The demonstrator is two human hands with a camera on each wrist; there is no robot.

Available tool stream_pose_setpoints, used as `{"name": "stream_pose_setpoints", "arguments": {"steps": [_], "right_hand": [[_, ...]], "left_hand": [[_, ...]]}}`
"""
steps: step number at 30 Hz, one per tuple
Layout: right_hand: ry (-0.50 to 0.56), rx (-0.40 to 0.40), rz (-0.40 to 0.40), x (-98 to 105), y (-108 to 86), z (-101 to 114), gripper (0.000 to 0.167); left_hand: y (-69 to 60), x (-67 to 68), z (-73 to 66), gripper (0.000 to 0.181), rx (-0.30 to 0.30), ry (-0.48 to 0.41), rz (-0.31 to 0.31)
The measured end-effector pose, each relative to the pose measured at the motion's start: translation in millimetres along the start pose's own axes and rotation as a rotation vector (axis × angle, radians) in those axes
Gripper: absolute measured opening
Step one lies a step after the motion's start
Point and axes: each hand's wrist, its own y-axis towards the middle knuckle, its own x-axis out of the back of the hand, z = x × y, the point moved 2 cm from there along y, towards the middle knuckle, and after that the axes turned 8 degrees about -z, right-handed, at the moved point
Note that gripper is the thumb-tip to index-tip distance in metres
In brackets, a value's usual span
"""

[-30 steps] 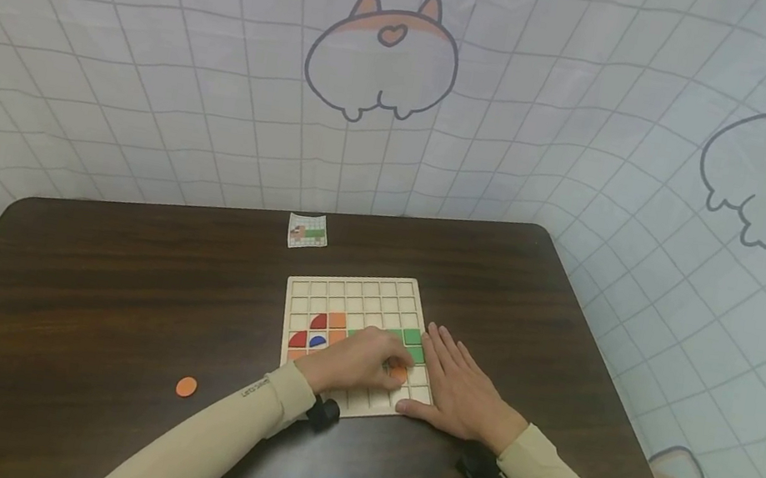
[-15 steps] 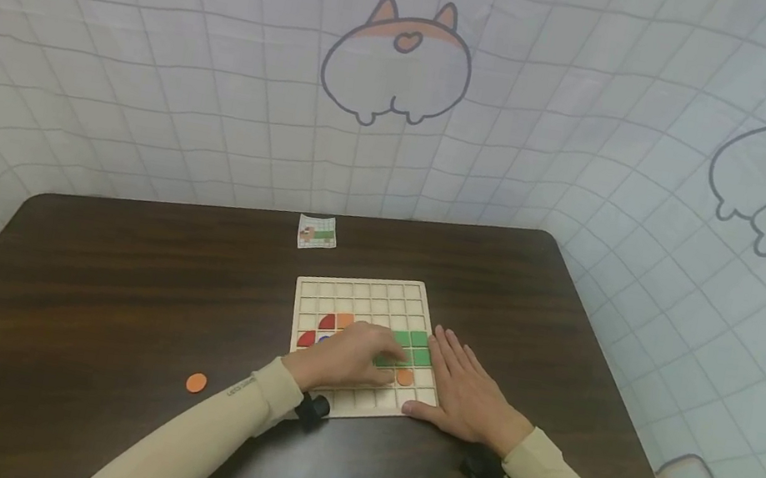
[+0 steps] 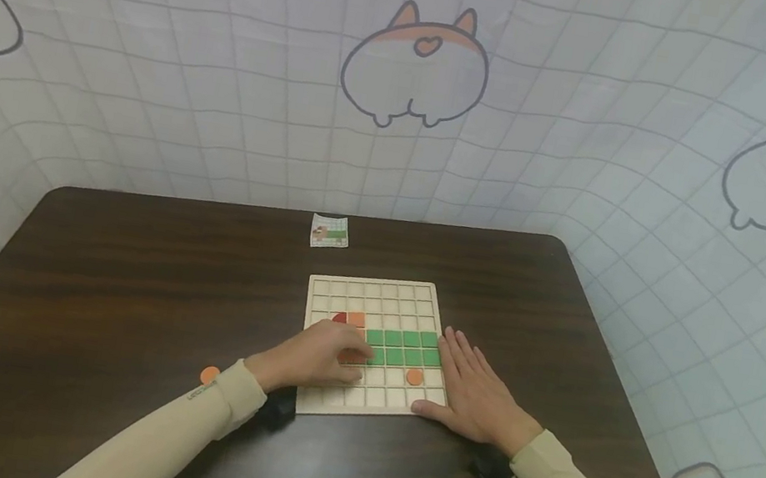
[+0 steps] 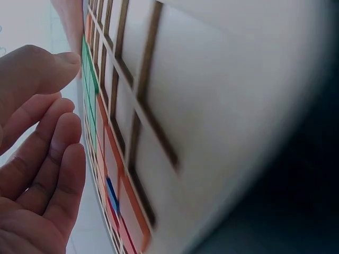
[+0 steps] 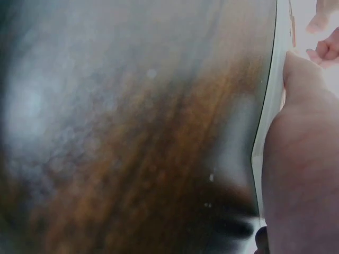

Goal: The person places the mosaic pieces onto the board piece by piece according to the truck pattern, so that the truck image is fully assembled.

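A pale grid board (image 3: 373, 295) lies on the dark table. It bears a double row of green squares (image 3: 403, 347), an orange square (image 3: 356, 319) and a partly covered red piece (image 3: 339, 317). One orange disc (image 3: 414, 377) sits in a cell below the green rows. Over the board's left part hovers my left hand (image 3: 313, 356), fingers loosely bent; the left wrist view shows nothing between its thumb and fingertips (image 4: 69, 127). My right hand (image 3: 481, 399) lies flat against the board's right edge, fingers straight, thumb at the near corner. Blue and red pieces show in the left wrist view.
Another orange disc (image 3: 210, 375) lies on the table (image 3: 137, 299) left of the board, next to the left sleeve. A small picture card (image 3: 330, 232) with a printed grid pattern lies behind the board. Patterned fabric (image 3: 227, 78) hangs around the table.
My left hand has let go of the orange disc, which stays on the board, and has moved left across it. The right hand keeps its place. The head view has shifted slightly.
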Motion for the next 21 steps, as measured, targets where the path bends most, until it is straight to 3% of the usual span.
{"name": "stream_pose_setpoints", "arguments": {"steps": [21], "right_hand": [[0.009, 0.014, -0.023, -1.2, 0.8, -0.9, 0.114]], "left_hand": [[-59.9, 47.5, 26.2, 0.031, 0.161, 0.087, -0.050]]}}
